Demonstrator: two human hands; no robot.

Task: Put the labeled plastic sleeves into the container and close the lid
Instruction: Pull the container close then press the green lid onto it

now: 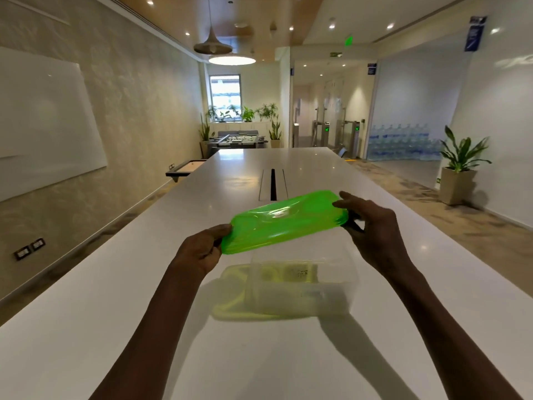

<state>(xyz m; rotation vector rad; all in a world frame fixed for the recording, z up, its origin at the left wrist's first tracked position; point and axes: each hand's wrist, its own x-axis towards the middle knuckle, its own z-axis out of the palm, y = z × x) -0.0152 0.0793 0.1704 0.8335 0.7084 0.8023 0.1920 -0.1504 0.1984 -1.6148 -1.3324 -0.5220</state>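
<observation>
Stretching away white, the bench (178,284) carries a clear container (302,281), something labeled faintly visible inside. Just above the container hangs the green lid (284,222), tilted; left hand (202,249) and right hand (372,226) fingers pinch its ends.

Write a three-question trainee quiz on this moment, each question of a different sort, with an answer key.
1. True or false: the translucent green plastic lid is already seated on the clear plastic container.
2. Multiple choice: how is the lid held? A) by the left hand alone; B) by the right hand alone; C) by the left hand at one end and the right hand at the other.
3. Fill in: the container stands on the long white ____.

Key: 1 false, the lid is held tilted in the air above the container; 2 C; 3 table.
</observation>
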